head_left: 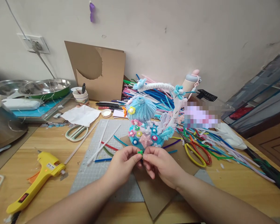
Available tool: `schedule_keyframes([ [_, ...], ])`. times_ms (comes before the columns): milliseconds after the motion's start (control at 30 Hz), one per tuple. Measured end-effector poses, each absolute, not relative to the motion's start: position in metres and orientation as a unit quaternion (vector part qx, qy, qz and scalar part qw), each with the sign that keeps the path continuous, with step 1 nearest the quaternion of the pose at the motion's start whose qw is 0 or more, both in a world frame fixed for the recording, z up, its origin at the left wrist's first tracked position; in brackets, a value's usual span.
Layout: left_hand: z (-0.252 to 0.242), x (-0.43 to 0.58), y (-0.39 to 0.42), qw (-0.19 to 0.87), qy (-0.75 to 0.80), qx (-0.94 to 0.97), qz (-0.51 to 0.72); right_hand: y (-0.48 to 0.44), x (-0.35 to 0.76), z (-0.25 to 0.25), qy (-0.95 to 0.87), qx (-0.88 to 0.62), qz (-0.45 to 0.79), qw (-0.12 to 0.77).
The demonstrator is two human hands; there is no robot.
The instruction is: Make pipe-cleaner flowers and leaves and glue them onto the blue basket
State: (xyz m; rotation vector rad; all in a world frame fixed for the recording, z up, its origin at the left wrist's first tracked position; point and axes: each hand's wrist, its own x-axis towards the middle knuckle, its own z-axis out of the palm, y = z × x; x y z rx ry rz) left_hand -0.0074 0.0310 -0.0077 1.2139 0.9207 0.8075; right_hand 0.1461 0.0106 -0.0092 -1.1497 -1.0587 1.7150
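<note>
My left hand [124,163] and my right hand [162,163] meet over a brown cardboard piece [154,196]. Thumbs and forefingers pinch a small green pipe-cleaner piece [140,152] between them; its exact shape is too small to make out. Just beyond my fingertips stands a blue fuzzy craft [142,109], covered in little flowers, with a pink starfish [146,140] on its front. A white curved stem [157,87] with blue bows arches over it. Loose pipe cleaners [102,160] in blue, red and green lie beside my left hand on the grey cutting mat [91,177].
At left lies a yellow glue gun [40,174]. Pale-handled scissors [77,133] sit near a white cloth [81,115]. Yellow-and-orange-handled scissors [196,154] lie right. Behind are heaped pipe cleaners [151,96], a cut cardboard sheet [112,74], metal pans [46,87] and a cup of tools [81,96].
</note>
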Motion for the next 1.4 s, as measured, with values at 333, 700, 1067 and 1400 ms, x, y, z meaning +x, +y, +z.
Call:
schedule_keyframes([
  [333,-0.003,-0.016,0.034,0.789,0.334,0.435,0.277,0.015,0.166,0.003,-0.751,-0.417,0.345,0.378],
  [700,-0.003,-0.016,0.033,0.808,0.334,0.387,0.294,0.014,0.169,0.001,-0.853,-0.343,0.172,0.354],
  [1067,-0.01,-0.008,0.031,0.782,0.343,0.382,0.354,0.003,0.155,-0.006,-0.804,-0.423,0.132,0.397],
  [1400,-0.002,-0.005,0.026,0.668,0.38,0.499,0.4,0.009,0.144,-0.008,-0.382,-0.431,0.706,0.412],
])
